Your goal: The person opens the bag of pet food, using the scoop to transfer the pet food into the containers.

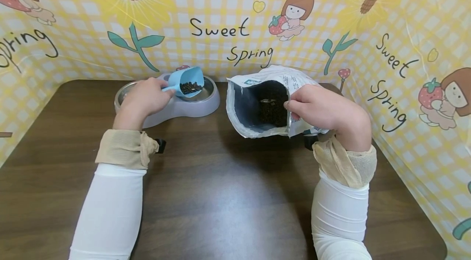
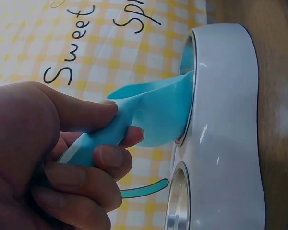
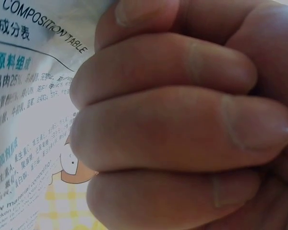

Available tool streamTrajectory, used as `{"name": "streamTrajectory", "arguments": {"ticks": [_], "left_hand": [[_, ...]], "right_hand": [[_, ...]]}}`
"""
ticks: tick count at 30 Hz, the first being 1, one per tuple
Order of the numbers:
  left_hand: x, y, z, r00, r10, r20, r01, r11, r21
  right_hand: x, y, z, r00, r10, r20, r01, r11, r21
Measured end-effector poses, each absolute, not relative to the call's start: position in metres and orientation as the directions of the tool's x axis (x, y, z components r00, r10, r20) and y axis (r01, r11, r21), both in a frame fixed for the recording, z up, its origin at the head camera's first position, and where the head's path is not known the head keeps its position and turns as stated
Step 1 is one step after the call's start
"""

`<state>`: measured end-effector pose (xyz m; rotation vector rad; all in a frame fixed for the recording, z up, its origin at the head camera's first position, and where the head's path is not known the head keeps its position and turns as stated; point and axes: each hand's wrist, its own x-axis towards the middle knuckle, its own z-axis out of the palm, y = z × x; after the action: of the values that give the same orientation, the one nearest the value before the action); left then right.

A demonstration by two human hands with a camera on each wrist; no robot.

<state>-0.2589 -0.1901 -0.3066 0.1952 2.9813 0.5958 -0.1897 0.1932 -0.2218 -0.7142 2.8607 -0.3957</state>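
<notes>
My left hand [image 1: 145,97] grips the handle of a light blue scoop [image 2: 158,112], thumb on top and fingers curled beneath. Dark brown pellets [image 1: 190,87] lie in the scoop, which is tilted over the right bowl of a pale double pet bowl [image 1: 176,109]; in the left wrist view its lip overlaps that bowl's metal rim. My right hand [image 1: 324,106] pinches the edge of an open white pet food bag [image 1: 233,106]. The bag's mouth faces me, showing a silvery lining and more dark pellets [image 1: 273,108] inside. Printed ingredient text shows on the bag in the right wrist view.
Everything stands along the back of a dark wooden table [image 1: 220,194]. A yellow checked cloth [image 1: 217,2] with sunflowers and lettering hangs right behind the bowls and the bag, and along both sides. The left metal bowl [image 2: 181,203] sits partly beneath my left hand.
</notes>
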Motion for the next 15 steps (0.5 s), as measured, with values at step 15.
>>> {"name": "streamTrajectory", "arguments": {"ticks": [15], "left_hand": [[-0.2605, -0.1840, -0.3098, -0.991, 0.120, -0.059, 0.095, 0.945, 0.313]], "right_hand": [[-0.1892, 0.1905, -0.2202, -0.877, -0.470, -0.103, -0.430, 0.862, -0.269]]}}
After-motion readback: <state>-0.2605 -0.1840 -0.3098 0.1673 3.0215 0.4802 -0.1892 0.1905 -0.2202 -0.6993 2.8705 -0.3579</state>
